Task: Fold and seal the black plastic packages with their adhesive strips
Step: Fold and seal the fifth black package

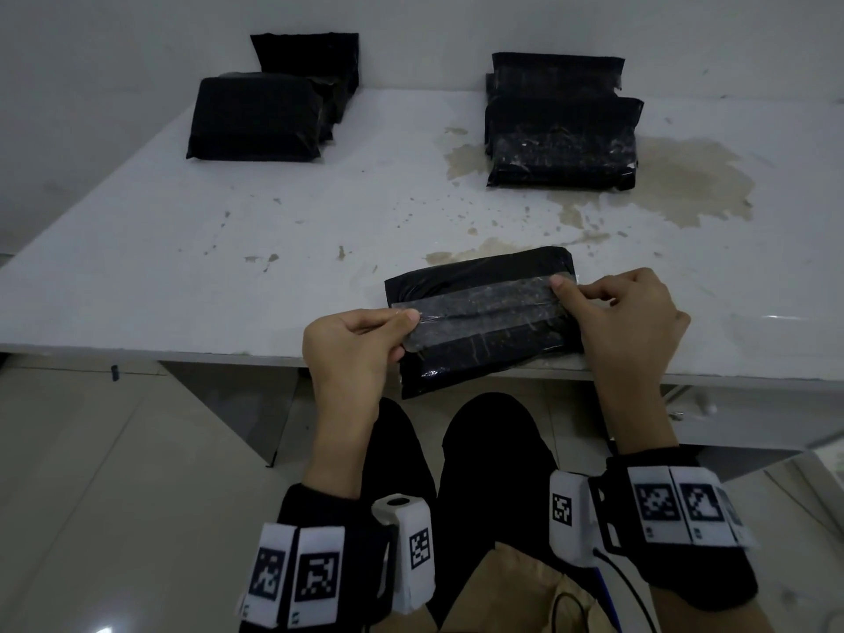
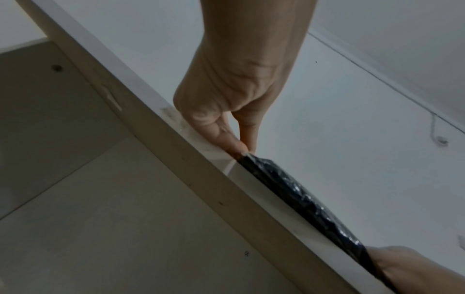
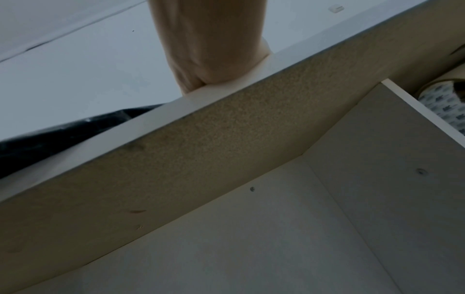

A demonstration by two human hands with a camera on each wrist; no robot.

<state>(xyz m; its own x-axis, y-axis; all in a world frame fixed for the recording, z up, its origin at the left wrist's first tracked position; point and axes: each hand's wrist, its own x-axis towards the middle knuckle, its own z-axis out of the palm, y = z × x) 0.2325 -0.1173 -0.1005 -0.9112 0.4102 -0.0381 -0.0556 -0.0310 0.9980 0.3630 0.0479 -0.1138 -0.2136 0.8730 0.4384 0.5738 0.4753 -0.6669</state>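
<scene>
While the left hand [image 1: 351, 344] pinches the package [image 1: 484, 322] flap's end, the right hand [image 1: 625, 312] pinches the other end.

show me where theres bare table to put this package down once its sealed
Widest bare patch: the table left of the package being sealed, in front of the left stack. Also the lane between that stack and the right stack. Crowded: the near edge under both hands.

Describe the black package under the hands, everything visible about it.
The black package is a flat, glossy, crinkled plastic parcel lying slightly askew at the near edge of the white table, its near corner overhanging. A clear strip runs along its top. The left hand pinches the strip's left end; the right hand pinches its right end.
</scene>
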